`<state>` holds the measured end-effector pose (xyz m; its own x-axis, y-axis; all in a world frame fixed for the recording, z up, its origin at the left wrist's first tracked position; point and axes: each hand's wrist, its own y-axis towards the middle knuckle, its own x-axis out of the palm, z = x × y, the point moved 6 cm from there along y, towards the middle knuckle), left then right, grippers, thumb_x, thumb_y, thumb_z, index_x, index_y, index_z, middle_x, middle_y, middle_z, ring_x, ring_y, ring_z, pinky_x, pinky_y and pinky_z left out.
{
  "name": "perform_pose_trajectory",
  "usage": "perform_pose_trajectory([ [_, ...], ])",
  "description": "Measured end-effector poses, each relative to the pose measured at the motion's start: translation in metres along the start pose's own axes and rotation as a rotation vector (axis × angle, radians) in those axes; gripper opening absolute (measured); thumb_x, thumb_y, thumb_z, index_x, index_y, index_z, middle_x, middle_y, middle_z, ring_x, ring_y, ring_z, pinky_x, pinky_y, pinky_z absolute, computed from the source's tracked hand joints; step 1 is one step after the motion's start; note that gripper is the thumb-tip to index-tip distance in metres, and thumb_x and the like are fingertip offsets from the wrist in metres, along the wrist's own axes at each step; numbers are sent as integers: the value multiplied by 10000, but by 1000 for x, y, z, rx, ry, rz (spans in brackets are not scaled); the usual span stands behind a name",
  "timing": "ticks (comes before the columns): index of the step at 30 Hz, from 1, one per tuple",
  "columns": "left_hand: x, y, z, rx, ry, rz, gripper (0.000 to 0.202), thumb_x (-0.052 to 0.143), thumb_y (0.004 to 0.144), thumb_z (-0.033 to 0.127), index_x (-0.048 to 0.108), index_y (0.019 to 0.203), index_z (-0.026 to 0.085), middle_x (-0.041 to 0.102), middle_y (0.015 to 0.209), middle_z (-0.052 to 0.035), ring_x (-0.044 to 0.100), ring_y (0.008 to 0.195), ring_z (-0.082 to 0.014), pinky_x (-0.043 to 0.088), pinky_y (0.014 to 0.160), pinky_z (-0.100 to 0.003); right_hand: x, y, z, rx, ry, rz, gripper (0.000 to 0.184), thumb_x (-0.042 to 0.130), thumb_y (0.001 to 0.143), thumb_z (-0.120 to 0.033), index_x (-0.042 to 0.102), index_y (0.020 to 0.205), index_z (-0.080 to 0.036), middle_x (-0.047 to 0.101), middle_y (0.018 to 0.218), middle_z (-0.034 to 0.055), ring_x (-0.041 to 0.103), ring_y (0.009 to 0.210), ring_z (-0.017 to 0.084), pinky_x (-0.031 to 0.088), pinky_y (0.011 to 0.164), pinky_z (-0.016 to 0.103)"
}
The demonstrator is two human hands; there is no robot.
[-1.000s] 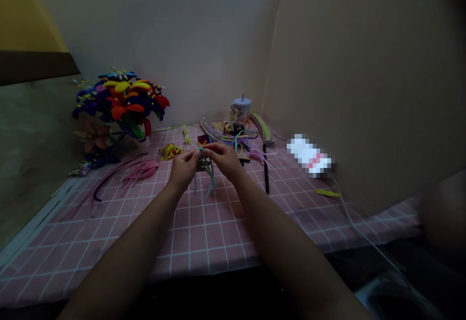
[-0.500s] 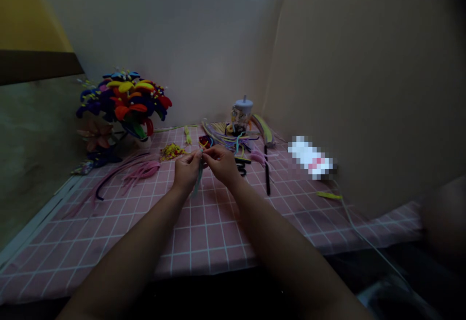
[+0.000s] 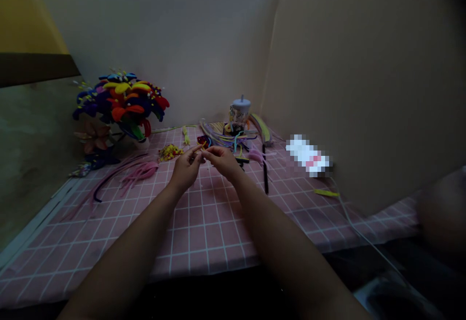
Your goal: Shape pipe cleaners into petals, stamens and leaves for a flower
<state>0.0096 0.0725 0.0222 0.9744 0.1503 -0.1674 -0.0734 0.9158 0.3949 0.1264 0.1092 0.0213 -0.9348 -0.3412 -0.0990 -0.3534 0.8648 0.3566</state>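
Note:
Above the middle of the table, my left hand [image 3: 186,168] and my right hand [image 3: 221,160] meet at the fingertips. Both are closed in a pinch. Whatever lies between the fingers is too small and dim to make out. Just beyond the fingertips is a small dark red and blue bundle [image 3: 204,140]. To the left of my left hand lies a pile of small yellow and red bits [image 3: 170,152]. Pink fuzzy stems [image 3: 140,173] are bunched farther left, and a black stem [image 3: 265,176] lies to the right of my right hand.
A bouquet of colourful fuzzy flowers [image 3: 125,99] stands at back left. A lidded cup with a straw [image 3: 240,113] is at the back, among bundles of coloured stems [image 3: 218,135]. On the right are a blurred-out bright object [image 3: 309,156], a yellow strip [image 3: 326,193] and a white cable [image 3: 351,220].
The pale green fuzzy strip that hung below my fingers no longer shows there. My hands stay together at nearly the same place; the whole view has shifted slightly.

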Motion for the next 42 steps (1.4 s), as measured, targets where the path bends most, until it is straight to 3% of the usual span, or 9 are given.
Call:
perform_pose_trajectory([
  [3, 2, -2, 10, 156, 288, -39, 396, 497, 813, 318, 567, 1160, 141, 658, 807, -65, 599, 727, -154, 442, 680, -261, -2, -1, -1, 9, -11, 17, 254, 575, 713, -387, 583, 684, -135, 481, 561, -41, 418, 545, 79, 346, 551, 217],
  [7, 11, -5, 20, 357, 660, -168, 308, 375, 874, 260, 601, 1046, 140, 645, 981, -114, 581, 900, -202, 426, 811, -332, -3, -1, -4, -23, -75, 70, 258, 594, 696, -386, 570, 644, -135, 463, 554, -43, 406, 549, 80, 337, 557, 220],
  [12, 15, -4, 14, 345, 984, -251, 343, 283, 909, 257, 538, 1086, 113, 620, 985, -139, 572, 898, -214, 433, 798, -354, -2, 0, -2, -34, -83, 118, 233, 581, 693, -361, 561, 627, -139, 486, 560, -31, 412, 547, 87, 339, 551, 223],
  [17, 16, -4, 12, 377, 1056, -271, 307, 275, 904, 203, 545, 1022, 116, 621, 936, -133, 578, 848, -204, 443, 764, -341, -2, -1, -1, -31, -96, 128, 204, 577, 690, -340, 557, 638, -144, 495, 577, -28, 422, 548, 90, 345, 546, 223],
  [26, 11, -6, 21, 422, 755, -213, 273, 350, 876, 195, 613, 917, 135, 651, 858, -103, 600, 806, -173, 449, 756, -306, 0, -2, -3, -111, -181, 111, 193, 561, 716, -333, 551, 656, -149, 504, 606, -17, 442, 589, 99, 359, 563, 222],
  [29, 7, -4, 16, 233, 497, -191, 250, 429, 846, 261, 647, 884, 144, 651, 750, -70, 613, 723, -163, 474, 675, -285, 0, -1, -1, -98, -112, 90, 217, 563, 714, -362, 537, 662, -152, 508, 611, -19, 451, 592, 97, 370, 574, 222],
  [34, -3, -2, -2, -264, -279, -11, 340, 612, 719, 357, 625, 973, 131, 657, 829, -68, 633, 697, -167, 508, 529, -261, 1, -1, 3, 1, -37, 69, 278, 535, 743, -423, 579, 717, -149, 492, 591, -25, 430, 549, 86, 357, 525, 207],
  [37, -4, -3, -6, -372, -551, 37, 270, 666, 677, 303, 629, 887, 137, 659, 865, -61, 621, 751, -149, 531, 626, -295, 11, -4, -1, 24, 7, -38, 281, 547, 735, -418, 613, 751, -145, 537, 652, -6, 467, 592, 94, 381, 523, 202],
  [42, 6, -7, -14, -527, -741, -98, 214, 644, 710, 270, 639, 901, 175, 652, 796, -30, 602, 712, -125, 524, 705, -347, 26, -10, -1, 128, 177, -159, 244, 583, 713, -384, 595, 761, -145, 568, 689, -8, 519, 636, 104, 435, 563, 219],
])
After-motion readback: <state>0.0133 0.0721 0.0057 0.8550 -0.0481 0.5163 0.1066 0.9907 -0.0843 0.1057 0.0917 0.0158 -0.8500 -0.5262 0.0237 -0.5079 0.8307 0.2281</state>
